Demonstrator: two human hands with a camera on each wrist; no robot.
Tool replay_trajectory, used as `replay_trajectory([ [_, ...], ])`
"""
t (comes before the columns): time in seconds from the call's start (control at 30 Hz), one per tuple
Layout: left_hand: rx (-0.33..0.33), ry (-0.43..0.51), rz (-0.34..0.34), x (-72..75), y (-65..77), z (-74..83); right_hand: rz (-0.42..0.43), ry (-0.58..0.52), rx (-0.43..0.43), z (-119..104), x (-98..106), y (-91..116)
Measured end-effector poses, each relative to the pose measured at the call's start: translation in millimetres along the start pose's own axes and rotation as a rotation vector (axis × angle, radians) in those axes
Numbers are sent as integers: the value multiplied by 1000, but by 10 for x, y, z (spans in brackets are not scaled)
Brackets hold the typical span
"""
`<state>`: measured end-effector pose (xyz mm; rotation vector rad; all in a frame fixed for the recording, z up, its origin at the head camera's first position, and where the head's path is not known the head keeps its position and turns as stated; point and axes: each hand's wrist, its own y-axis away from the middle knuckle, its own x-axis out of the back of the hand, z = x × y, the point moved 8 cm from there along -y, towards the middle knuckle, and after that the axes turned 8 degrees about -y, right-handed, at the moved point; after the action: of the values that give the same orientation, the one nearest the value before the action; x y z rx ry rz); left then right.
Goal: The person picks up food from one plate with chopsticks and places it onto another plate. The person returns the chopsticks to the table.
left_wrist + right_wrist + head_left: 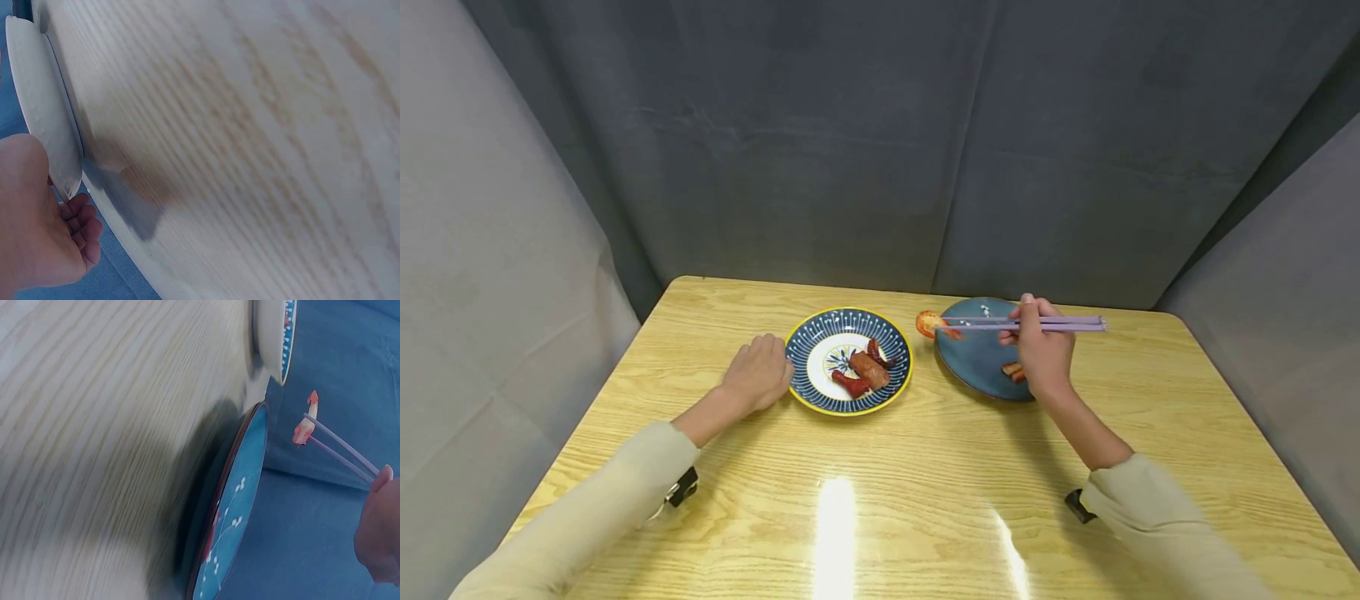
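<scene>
My right hand [1043,350] grips a pair of lilac chopsticks [1060,323] whose tips pinch an orange-and-white shrimp [305,425]. In the head view the shrimp overlaps the left edge of a dark blue plate [977,358], while the right wrist view shows it held up above that plate. A small brown piece of food [1013,371] lies on the blue plate, partly hidden by the hand. With thumb and curled fingers, my left hand [44,219] pinches the rim of a patterned plate [808,367]. That plate holds a red drumstick [850,384] and other browned meat pieces [870,369].
Both plates stand toward the back of a light wooden table [760,500]. A dark grey curtain [820,167] hangs right behind the table's far edge. Pale fabric panels [490,267] close off the left and right sides.
</scene>
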<state>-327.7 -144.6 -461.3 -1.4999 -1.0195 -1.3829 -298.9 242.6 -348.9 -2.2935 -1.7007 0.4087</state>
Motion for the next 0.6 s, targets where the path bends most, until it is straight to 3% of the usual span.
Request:
replay_trajectory([
  [0.2,-5,-1,12,5,0,0,3,59,-11,144,-87,-10],
  [0.43,-12,-1,28,16,-1,11,-33,-22,50,214,-252,-6],
  [0.6,-11,-7,37,21,6,2,-46,-43,25,226,-372,21],
])
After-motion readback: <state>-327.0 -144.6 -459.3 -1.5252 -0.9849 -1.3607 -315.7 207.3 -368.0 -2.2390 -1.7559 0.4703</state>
